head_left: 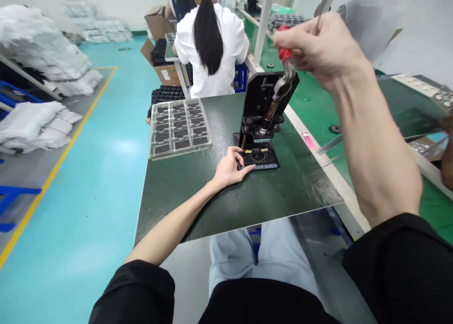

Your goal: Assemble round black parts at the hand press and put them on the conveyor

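A black hand-operated toggle press (253, 95) stands on the dark green tabletop (226, 206). My right hand (327, 53) is raised at the upper right and closed around the press's red handle (284, 54). Below the press head, on its base, lies a flat black rectangular part (257, 156) with a round ring in its middle and small yellowish patches. The fingers of my left hand (229, 168) are bent around this part's left end, thumb along the front edge. A gap shows between the press head (262, 139) and the part.
A clear compartment tray (171, 147) of dark flat pieces lies left of the press. A pink object (308, 140) sits on the pale rail at right. A person in white (212, 41) sits ahead, beside cardboard boxes (171, 74). White bundles (38, 45) are piled at left.
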